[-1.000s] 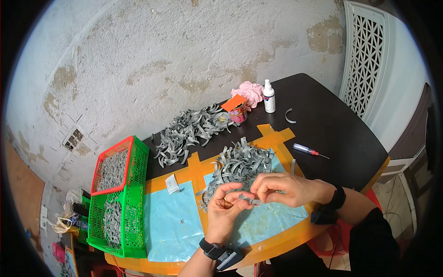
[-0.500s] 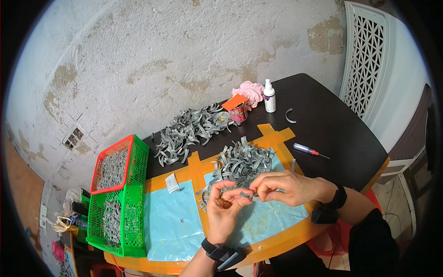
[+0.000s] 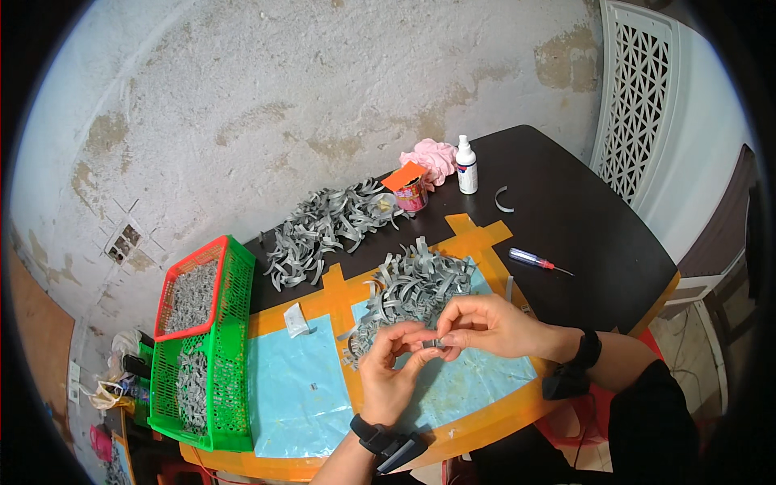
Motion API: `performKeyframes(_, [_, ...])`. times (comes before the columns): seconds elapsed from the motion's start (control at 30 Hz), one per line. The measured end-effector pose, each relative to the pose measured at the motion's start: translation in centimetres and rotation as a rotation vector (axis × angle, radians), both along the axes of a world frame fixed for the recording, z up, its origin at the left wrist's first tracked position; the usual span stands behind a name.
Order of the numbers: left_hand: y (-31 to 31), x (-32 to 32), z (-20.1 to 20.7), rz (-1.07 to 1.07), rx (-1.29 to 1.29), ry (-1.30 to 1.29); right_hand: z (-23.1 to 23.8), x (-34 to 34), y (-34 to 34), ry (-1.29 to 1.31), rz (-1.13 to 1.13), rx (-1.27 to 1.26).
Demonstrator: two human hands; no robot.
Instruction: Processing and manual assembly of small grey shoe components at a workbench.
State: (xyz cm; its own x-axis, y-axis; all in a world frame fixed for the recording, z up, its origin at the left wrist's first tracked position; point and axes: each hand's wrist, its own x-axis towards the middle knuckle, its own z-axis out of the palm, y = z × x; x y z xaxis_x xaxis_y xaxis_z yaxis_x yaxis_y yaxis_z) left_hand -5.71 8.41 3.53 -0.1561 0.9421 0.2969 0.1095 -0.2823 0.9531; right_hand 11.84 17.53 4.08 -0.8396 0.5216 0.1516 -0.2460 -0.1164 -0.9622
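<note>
Head view looks down on my left hand (image 3: 394, 373) and right hand (image 3: 483, 325), fingertips of both pinching one small grey strip (image 3: 429, 343) between them above the blue mat (image 3: 301, 391). Just behind the mat's far edge lies a pile of grey strips (image 3: 414, 284); left of the mat stands a green basket (image 3: 217, 373); right of it lies a screwdriver (image 3: 537, 260) on the tabletop (image 3: 590, 234).

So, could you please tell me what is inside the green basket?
The green basket holds small grey strips, visible through its open top and mesh wall. What lies beneath them is covered.
</note>
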Motion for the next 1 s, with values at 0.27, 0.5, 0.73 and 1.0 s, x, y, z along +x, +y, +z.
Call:
performKeyframes(0.27, [-0.2, 0.03, 0.13, 0.013, -0.022, 0.142, -0.38, -0.11, -0.05, -0.001, -0.07, -0.024])
performKeyframes(0.5, [-0.21, 0.3, 0.16, 0.009, 0.009, 0.098, -0.28, -0.01, -0.2, 0.024, -0.082, -0.023])
performKeyframes(0.73, [-0.04, 0.1, 0.6, -0.007, -0.016, 0.045, -0.36, 0.23, 0.23, -0.025, -0.063, -0.02])
performKeyframes(1.0, [0.25, -0.24, 0.03, -0.019, -0.08, 0.028, 0.52, 0.27, 0.21, -0.036, -0.053, -0.106])
